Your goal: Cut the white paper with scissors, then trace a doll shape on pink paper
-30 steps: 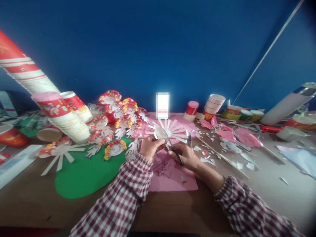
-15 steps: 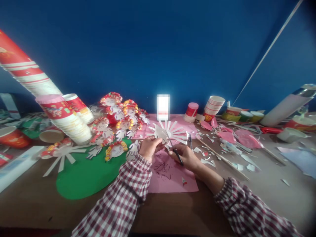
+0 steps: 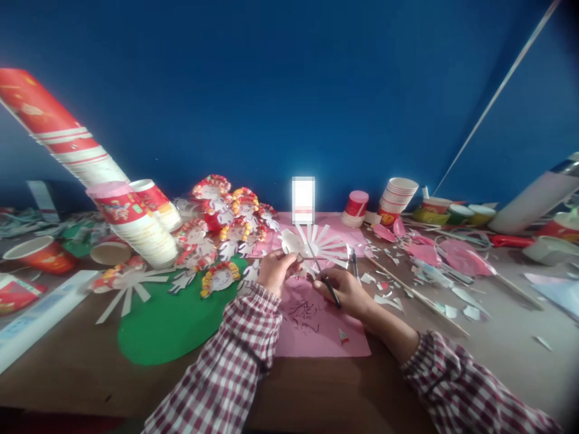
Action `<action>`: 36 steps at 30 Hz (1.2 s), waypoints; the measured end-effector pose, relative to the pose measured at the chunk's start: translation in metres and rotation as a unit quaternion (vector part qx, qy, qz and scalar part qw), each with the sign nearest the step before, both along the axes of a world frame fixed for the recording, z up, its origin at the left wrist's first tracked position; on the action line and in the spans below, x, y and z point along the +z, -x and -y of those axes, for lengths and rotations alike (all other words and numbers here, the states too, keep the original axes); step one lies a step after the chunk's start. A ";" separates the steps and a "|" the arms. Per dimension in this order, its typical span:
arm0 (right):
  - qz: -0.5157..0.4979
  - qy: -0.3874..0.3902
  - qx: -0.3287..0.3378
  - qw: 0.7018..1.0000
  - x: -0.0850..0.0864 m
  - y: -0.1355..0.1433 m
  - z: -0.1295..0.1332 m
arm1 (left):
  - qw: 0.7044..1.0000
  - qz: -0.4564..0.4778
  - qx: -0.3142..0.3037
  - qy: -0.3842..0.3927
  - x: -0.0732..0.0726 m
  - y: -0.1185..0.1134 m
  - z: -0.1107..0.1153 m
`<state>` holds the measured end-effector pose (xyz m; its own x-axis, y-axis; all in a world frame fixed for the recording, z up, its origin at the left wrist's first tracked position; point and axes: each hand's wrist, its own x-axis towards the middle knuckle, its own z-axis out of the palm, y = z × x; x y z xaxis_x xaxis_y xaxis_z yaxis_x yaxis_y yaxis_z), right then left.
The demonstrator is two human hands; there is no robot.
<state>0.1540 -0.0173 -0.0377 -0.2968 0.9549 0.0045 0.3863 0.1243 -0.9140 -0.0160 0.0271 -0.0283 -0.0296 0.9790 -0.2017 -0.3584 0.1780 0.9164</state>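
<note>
My left hand (image 3: 275, 269) pinches the edge of a white paper cup (image 3: 323, 242) cut into strips that fan outward like rays. In my right hand (image 3: 344, 290) is a slim tool (image 3: 332, 290) with a black handle and thin grey shaft. Its tip lies against or just in front of the cut cup; I cannot tell whether it touches. Beneath both hands lies a pink sheet (image 3: 323, 343) with dark handwriting and a small paper scrap (image 3: 343, 336). A dark pen-like object (image 3: 354, 263) shows just beyond my right hand.
Paper dolls with red and yellow hair (image 3: 221, 277) crowd the left, partly over a green sheet (image 3: 167, 337). Stacked paper cups (image 3: 136, 226) lean farther left. More cups (image 3: 398, 199), a wooden stick (image 3: 420, 298), pink pieces (image 3: 465, 256) and paper scraps (image 3: 470, 312) lie right.
The whole scene has shifted slightly right and down in view. Both hands keep their holds, and the tool's tip is still at the cut cup.
</note>
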 end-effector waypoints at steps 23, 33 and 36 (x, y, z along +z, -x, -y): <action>0.037 -0.045 0.005 0.998 0.003 0.002 0.001 | 0.989 -0.068 0.088 -0.093 -0.004 0.006 -0.005; 0.069 -0.079 0.014 0.994 -0.005 0.003 0.002 | 0.982 -0.049 0.126 -0.132 0.000 0.002 -0.003; 0.090 -0.097 0.004 0.991 -0.007 0.003 0.002 | 0.983 -0.039 0.126 -0.126 0.001 0.002 -0.003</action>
<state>0.1506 -0.0197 -0.0449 -0.3179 0.9385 0.1348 0.5382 0.2957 -0.7893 -0.0178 0.0297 -0.0275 -0.2829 0.9573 0.0586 -0.2887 -0.1432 0.9466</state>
